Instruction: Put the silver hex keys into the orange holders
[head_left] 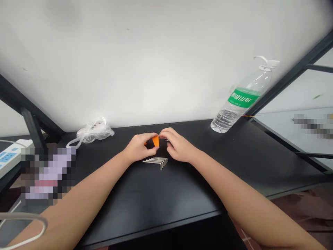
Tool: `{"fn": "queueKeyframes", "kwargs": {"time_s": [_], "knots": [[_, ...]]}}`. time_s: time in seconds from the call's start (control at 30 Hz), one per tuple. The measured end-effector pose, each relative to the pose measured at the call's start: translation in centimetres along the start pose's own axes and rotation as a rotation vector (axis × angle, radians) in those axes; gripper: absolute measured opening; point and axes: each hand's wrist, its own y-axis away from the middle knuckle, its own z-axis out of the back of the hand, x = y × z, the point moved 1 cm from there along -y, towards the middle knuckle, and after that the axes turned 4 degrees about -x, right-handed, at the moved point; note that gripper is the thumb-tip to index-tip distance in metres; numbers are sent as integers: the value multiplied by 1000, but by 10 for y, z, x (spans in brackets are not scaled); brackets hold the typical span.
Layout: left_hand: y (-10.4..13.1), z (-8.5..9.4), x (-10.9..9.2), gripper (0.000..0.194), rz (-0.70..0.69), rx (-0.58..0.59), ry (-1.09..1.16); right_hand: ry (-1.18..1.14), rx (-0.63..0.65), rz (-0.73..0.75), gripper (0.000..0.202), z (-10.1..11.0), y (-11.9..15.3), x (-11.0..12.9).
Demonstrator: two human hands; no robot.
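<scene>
In my left hand is a small orange plastic piece, gripped between thumb and fingers over the middle of the table. My right hand is curled just right of it. Its fingertips meet at the orange piece's upper edge, by a tiny dark tip; what they pinch is mostly hidden. Several L-shaped hex keys lie in a row on the black table, nearer to me than both hands. More small metal pieces show partly behind my right fingers.
A large water bottle with a green label leans at the back right. Left of my hands sit a crumpled clear plastic bag, a blurred-out purple item and a white power strip. The black table meets a white wall.
</scene>
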Motion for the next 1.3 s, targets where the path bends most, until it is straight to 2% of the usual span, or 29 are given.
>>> {"fn": "queueKeyframes", "kwargs": {"time_s": [0.1,0.17,0.33,0.4,0.5,0.57,0.63,0.7,0.77,0.87,0.97,1.07,1.17,1.3], "knots": [[-2,0,-3,46,-10,21,4,12,11,19,79,-2,-2,8],[-2,0,-1,49,-2,-4,-11,10,0,-6,86,0,-2,5],[0,1,4,48,10,-88,-62,2,-137,-168,77,7,3,-14],[0,0,2,49,-10,-86,-58,-16,-110,-171,79,2,4,-13],[0,-2,0,49,-33,-54,-34,-98,-4,-170,88,-9,4,-3],[1,-2,0,51,-26,-41,-30,-133,1,-177,89,-10,4,-4],[2,-2,2,51,-7,-42,-43,-95,-103,-208,77,-3,6,-18],[2,-1,6,51,22,-49,-66,24,-256,-295,48,10,9,-44],[2,0,10,50,64,-65,-94,134,-216,-421,26,20,14,-72],[1,2,13,53,131,-101,-123,137,-113,-545,18,26,19,-98],[1,4,14,56,174,-88,-147,151,-66,-573,17,24,18,-100],[0,5,15,58,170,-33,-187,277,-19,-606,12,25,17,-96],[-2,5,15,59,131,10,-214,338,-4,-685,11,35,21,-98],[-3,4,15,58,109,24,-234,288,9,-716,16,47,29,-98]]}}
